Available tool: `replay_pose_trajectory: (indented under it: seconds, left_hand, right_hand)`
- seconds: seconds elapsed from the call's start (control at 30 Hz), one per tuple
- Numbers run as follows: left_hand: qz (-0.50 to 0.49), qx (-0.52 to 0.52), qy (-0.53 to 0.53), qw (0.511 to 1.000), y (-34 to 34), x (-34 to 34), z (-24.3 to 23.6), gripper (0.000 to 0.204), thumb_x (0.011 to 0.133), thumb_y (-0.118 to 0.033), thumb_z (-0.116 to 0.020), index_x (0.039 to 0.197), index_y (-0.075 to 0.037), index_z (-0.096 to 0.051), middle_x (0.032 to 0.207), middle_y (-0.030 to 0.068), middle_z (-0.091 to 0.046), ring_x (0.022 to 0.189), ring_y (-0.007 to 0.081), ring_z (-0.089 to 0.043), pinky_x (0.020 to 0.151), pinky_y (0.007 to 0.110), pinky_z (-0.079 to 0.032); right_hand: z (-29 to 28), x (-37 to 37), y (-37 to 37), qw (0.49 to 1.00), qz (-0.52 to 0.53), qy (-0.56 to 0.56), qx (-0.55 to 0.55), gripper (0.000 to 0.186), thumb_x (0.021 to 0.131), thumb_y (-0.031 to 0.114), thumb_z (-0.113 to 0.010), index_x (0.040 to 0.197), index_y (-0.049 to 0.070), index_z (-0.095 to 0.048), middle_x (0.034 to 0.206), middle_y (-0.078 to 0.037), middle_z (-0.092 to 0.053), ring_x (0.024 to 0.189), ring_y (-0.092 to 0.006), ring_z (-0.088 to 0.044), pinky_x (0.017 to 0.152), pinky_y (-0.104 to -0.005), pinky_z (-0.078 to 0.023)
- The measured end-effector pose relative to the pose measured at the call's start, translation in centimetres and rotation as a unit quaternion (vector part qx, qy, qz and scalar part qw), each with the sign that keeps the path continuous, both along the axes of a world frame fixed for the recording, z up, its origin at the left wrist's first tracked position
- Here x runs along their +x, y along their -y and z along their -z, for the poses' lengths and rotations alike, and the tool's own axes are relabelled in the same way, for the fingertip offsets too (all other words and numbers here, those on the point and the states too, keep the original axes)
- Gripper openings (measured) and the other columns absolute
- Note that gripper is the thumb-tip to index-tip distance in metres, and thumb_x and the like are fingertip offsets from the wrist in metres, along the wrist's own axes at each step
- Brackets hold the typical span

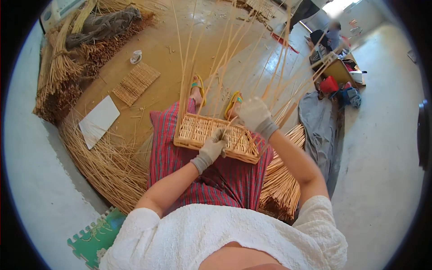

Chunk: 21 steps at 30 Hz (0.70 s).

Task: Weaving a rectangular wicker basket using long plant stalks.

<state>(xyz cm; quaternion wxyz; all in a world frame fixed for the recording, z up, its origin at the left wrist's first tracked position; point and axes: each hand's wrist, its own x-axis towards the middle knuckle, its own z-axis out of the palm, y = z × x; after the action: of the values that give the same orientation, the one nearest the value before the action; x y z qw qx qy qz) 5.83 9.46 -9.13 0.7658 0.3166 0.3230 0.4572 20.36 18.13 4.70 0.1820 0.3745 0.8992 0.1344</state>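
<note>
A rectangular woven cane basket (191, 129), with long upright stakes (184, 90), lies across my lap on a striped red cloth (166, 166). My left hand (213, 146), in a pale knit glove, is closed on a thin cane strand at the basket's near middle. Just beyond the basket's right half, my right hand (254, 114), similarly gloved, is raised among the stakes with its fingers curled. It is slightly blurred, and what its fingers hold is hard to make out.
Cane bundles (63, 67) lie left, loose canes (103, 162) nearer, another bundle (279, 189) at my right. A white board (96, 121), woven mat (135, 83) and grey sheet (317, 126) flank me. A seated person (333, 38) and a standing person's legs (299, 13) are farther off.
</note>
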Motion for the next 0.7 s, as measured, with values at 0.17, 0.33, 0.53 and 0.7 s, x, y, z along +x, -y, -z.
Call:
replay_pose_trajectory:
  seconds: [0.17,0.33,0.53,0.7]
  left_hand:
    - [0.007,0.008,-0.042,0.999,0.3,0.1,1.0,0.047,0.087,0.009,-0.044,0.130,-0.009,-0.051,0.088,-0.0004,-0.050,0.059,0.0094,-0.053,0.046,0.025,-0.053]
    - [-0.011,0.124,-0.150,0.981,1.0,-1.1,-0.9,0.051,0.087,0.006,-0.049,0.136,-0.006,-0.045,0.097,0.0058,-0.056,0.079,0.0170,-0.061,0.067,0.034,-0.057]
    - [-0.275,0.334,-0.461,0.775,1.4,-6.8,-1.5,0.056,0.086,0.003,-0.055,0.140,-0.006,-0.041,0.115,0.0184,-0.060,0.115,0.0310,-0.057,0.094,0.039,-0.048]
    - [-0.241,0.204,-0.384,0.868,-0.5,-5.9,0.3,0.053,0.087,0.002,-0.053,0.139,-0.002,-0.041,0.113,0.0223,-0.062,0.111,0.0363,-0.060,0.091,0.040,-0.049]
  right_hand:
    - [-4.0,0.1,-1.4,0.999,0.039,-0.016,-0.009,0.017,0.075,0.029,-0.063,0.078,0.013,-0.069,0.077,-0.008,-0.069,0.077,-0.0259,-0.067,0.073,-0.0412,-0.048]
    - [-4.8,1.5,-4.5,0.985,0.121,-0.075,0.102,0.026,0.074,0.029,-0.066,0.096,0.015,-0.069,0.088,-0.009,-0.067,0.085,-0.0250,-0.065,0.087,-0.0440,-0.047]
    - [0.6,-4.6,3.7,0.698,0.158,-0.698,-0.015,0.038,0.088,0.022,-0.064,0.122,0.006,-0.058,0.112,-0.010,-0.059,0.107,-0.0218,-0.059,0.098,-0.0397,-0.045]
    - [10.3,-13.4,3.3,0.172,0.317,-0.873,-0.327,0.042,0.104,0.038,-0.044,0.124,0.003,-0.057,0.096,-0.004,-0.061,0.084,-0.0126,-0.060,0.076,-0.0266,-0.052]
